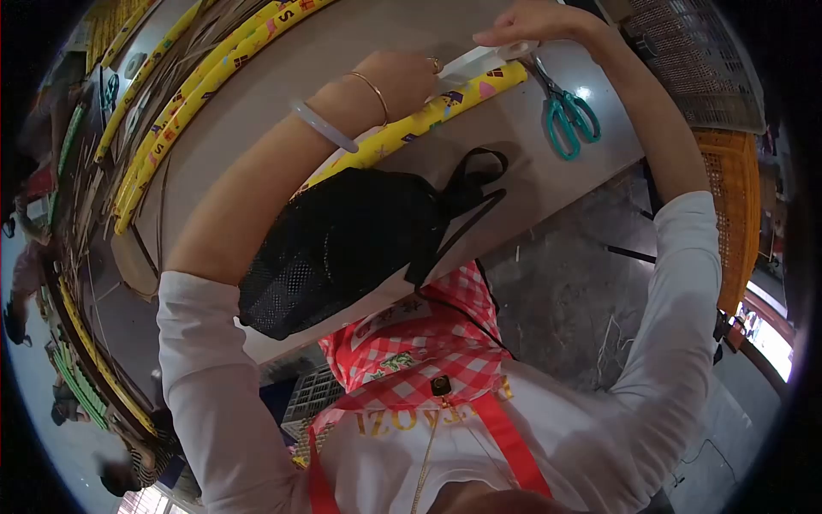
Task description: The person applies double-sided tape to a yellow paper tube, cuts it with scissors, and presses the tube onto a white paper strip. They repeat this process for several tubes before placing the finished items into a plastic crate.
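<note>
My left hand [398,86], with bangles and a ring, is closed over the far side of a yellow printed tube [484,87]; its fingertips are partly hidden. A whitish strip [467,64] runs from beside that hand towards my right hand [531,24]. There, my right fingers are closed at a roll of clear tape [517,50] by the tube's right end, thumb pointing left. Teal-handled scissors [569,120] lie on the table just right of the tube, blades towards the roll. A black mesh bag [351,244] with straps lies in front of the tube, under my left forearm.
More long yellow printed tubes [201,90] and thin brown strips [81,201] lie along the table's left side. An orange crate [728,214] and a grey basket [693,60] stand at the right. The table edge runs diagonally before my red checked apron [411,343]. People are at far left.
</note>
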Tool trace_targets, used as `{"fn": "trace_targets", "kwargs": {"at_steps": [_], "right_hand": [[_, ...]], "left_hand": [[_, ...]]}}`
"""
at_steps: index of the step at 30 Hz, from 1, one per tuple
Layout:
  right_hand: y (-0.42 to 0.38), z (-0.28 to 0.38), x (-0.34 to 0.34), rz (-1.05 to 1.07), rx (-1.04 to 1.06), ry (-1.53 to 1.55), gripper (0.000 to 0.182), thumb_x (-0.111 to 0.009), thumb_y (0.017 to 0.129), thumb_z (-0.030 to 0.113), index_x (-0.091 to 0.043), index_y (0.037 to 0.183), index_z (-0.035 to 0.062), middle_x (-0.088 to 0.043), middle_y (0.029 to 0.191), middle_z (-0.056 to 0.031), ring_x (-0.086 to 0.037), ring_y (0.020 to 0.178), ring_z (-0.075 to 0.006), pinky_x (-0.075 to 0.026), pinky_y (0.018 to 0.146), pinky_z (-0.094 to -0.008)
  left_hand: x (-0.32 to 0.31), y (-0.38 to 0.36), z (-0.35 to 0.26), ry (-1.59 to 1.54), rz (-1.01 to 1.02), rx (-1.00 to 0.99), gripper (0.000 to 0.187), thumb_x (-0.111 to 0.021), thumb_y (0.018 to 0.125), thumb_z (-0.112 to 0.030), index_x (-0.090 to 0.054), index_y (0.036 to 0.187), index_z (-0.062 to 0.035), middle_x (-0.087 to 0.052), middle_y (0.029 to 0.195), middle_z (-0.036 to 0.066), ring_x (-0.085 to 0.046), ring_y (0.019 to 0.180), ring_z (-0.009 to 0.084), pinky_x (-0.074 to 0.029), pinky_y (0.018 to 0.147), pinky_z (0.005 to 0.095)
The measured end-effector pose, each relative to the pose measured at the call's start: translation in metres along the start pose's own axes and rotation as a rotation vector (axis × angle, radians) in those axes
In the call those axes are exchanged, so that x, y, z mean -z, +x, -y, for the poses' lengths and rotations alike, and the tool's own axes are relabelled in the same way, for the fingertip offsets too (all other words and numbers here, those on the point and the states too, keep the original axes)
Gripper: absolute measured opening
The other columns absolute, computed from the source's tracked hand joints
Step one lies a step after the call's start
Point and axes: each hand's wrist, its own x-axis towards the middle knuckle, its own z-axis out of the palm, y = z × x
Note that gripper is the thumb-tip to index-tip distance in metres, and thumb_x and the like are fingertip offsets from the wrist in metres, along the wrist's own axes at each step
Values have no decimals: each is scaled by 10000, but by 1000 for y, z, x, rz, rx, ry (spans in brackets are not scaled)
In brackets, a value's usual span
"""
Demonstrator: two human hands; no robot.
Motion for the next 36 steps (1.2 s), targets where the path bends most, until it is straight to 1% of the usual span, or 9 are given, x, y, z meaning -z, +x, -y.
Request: {"fn": "trace_targets", "kwargs": {"at_steps": [4, 6, 9, 13, 15, 16, 24, 30, 36], "right_hand": [[-16, -12, 4, -50, -4, -24, 453, -568, 791, 474, -619, 797, 24, -606, 728, -87, -590, 621, -200, -452, 559, -327], [-18, -16, 2, -72, -1, -37, 453, -568, 791, 474, -618, 800, 24, -606, 731, -87, -590, 624, -201, -452, 561, -327], [-38, -25, -1, -106, 1, -54, 452, -568, 792, 473, -617, 803, 24, -605, 735, -87, -590, 628, -202, -453, 564, -327], [-39, -22, -5, -152, 2, -73, 451, -568, 793, 472, -616, 807, 24, -604, 741, -87, -590, 633, -204, -453, 568, -327], [-42, -17, -7, -175, 6, -80, 450, -568, 794, 471, -616, 809, 24, -603, 744, -88, -591, 635, -204, -453, 570, -327], [-41, -9, -8, -188, 8, -84, 450, -568, 794, 471, -616, 811, 24, -603, 745, -88, -591, 636, -205, -454, 571, -327], [-51, 13, -15, -282, 21, -116, 448, -568, 797, 469, -614, 819, 25, -601, 756, -88, -592, 646, -208, -455, 579, -327], [-52, 31, -19, -359, 23, -145, 446, -568, 799, 468, -612, 826, 25, -599, 764, -89, -592, 654, -210, -456, 585, -327], [-53, 38, -20, -433, 30, -181, 444, -568, 801, 466, -611, 832, 25, -597, 772, -89, -593, 661, -212, -457, 591, -327]], "left_hand": [[5, -3, -3, -20, -21, 15, 308, -512, 813, -113, -581, 1103, -39, -650, 889, 121, -634, 827, 269, -517, 700, 364], [3, -1, -3, -64, -4, 73, 304, -512, 814, -114, -576, 1102, -42, -650, 870, 132, -636, 806, 278, -516, 695, 366], [1, 1, 1, -61, -14, 48, 298, -502, 819, -109, -569, 1102, -44, -650, 854, 137, -637, 795, 289, -515, 689, 369], [3, 2, 7, -78, -59, 23, 294, -486, 825, -98, -566, 1101, -38, -649, 853, 140, -636, 795, 295, -516, 685, 372], [6, 4, 8, -23, 31, -17, 296, -475, 829, -91, -564, 1106, -35, -648, 851, 145, -636, 795, 295, -517, 686, 373], [7, 4, 7, -22, 33, -15, 296, -475, 829, -91, -564, 1106, -35, -648, 851, 145, -636, 795, 295, -517, 686, 373], [-1, 2, 2, -23, -60, 18, 302, -520, 809, -100, -571, 1099, -32, -649, 812, 143, -640, 737, 286, -521, 655, 359], [-3, -3, 1, -49, -132, 2, 280, -569, 786, -118, -594, 1050, -30, -645, 865, 127, -635, 796, 278, -520, 683, 353], [-1, -6, -3, -4, -97, 35, 229, -568, 785, -122, -611, 991, -29, -640, 882, 104, -626, 834, 272, -519, 708, 357]]}}
